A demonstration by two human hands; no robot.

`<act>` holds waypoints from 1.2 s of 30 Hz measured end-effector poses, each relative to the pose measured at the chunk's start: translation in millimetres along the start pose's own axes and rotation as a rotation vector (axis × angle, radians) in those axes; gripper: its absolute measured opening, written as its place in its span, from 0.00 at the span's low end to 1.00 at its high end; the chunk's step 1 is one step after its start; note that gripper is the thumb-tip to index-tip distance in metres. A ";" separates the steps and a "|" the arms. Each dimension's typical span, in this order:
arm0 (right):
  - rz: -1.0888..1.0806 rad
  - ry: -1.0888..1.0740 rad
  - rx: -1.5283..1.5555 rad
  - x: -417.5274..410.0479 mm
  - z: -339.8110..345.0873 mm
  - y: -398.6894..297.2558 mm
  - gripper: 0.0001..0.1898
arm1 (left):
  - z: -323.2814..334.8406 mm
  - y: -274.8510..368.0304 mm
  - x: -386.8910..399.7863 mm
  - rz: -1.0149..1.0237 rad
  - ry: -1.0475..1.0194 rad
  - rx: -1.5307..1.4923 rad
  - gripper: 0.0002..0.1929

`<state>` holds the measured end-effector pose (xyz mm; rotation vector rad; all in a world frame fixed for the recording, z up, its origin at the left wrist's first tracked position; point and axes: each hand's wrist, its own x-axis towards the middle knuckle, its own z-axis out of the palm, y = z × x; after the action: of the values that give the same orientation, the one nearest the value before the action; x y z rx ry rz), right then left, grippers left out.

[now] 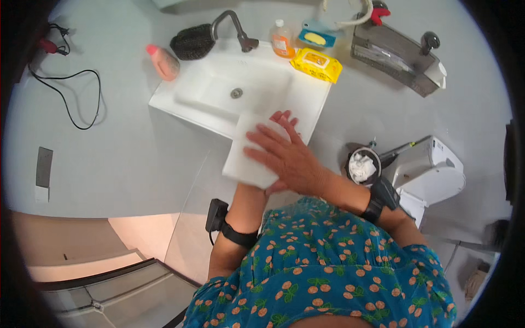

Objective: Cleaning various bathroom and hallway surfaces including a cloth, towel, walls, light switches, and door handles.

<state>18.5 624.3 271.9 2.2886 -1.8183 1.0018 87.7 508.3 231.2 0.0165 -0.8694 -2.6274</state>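
Note:
A white sheet, a wipe or paper tissue (242,160), is spread between my two hands in front of the washbasin's near edge. My right hand (289,164) lies across its upper face with the fingers spread, slightly blurred. Beneath the sheet is my left hand (284,117); only its fingertips show past the far edge, and its palm is hidden. The sheet is pressed between the hands. Beyond them is the white washbasin (190,115), with a round metal drain (236,93) and a dark gooseneck faucet (234,20).
A yellow wipes pack (318,65), an orange liquid bottle (282,39) and a blue soap dish (305,40) line the basin's right rim. At its left stand a pink bottle (163,63) and black mesh basket (192,42). Rightward are a waste bin (378,164) and white toilet (434,180).

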 end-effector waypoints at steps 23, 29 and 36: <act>0.150 -0.080 0.824 29.7 -31.5 -6.5 0.32 | -14.5 0.6 -40.7 -0.038 0.136 -0.044 0.24; 0.587 0.278 2.454 37.6 3.2 4.5 0.40 | 27.8 -27.5 -17.5 -0.144 -0.140 -0.247 0.25; 0.481 0.195 2.058 30.8 26.7 22.6 0.24 | 20.9 -41.4 4.3 -0.088 -0.256 -0.400 0.18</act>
<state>13.5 579.8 258.8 1.3978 -0.9122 4.1872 66.8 549.4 224.7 -0.4019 -0.4082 -2.8808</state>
